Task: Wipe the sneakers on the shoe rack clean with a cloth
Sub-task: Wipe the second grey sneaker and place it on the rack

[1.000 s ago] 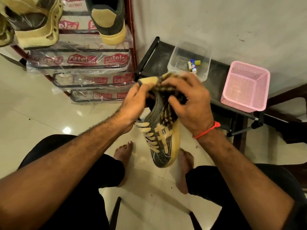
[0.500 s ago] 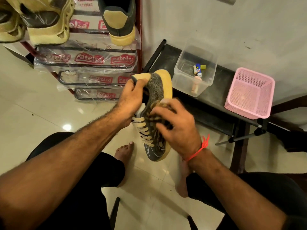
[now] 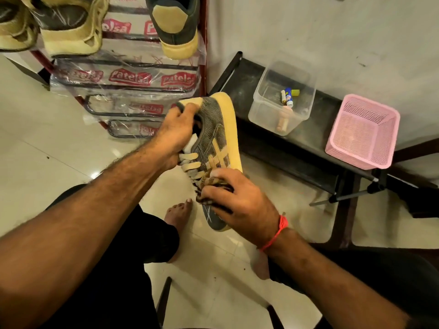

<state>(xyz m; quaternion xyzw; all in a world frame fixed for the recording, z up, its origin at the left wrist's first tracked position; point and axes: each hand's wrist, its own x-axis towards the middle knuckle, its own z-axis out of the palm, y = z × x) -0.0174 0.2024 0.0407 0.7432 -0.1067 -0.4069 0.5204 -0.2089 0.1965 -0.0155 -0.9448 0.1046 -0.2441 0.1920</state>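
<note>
Left hand (image 3: 177, 136) grips the sneaker (image 3: 217, 148) at its heel collar; right hand (image 3: 240, 200), fingers curled on a checked cloth (image 3: 211, 186), has slid down toward the toe.

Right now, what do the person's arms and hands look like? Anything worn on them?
Both forearms are bare, with no sleeves in view, and they have visible hair. The left hand has no glove, ring or band that shows. The right hand is also ungloved; a red thread bracelet circles its wrist, with a small knot sticking up. No watch on either wrist.
</note>
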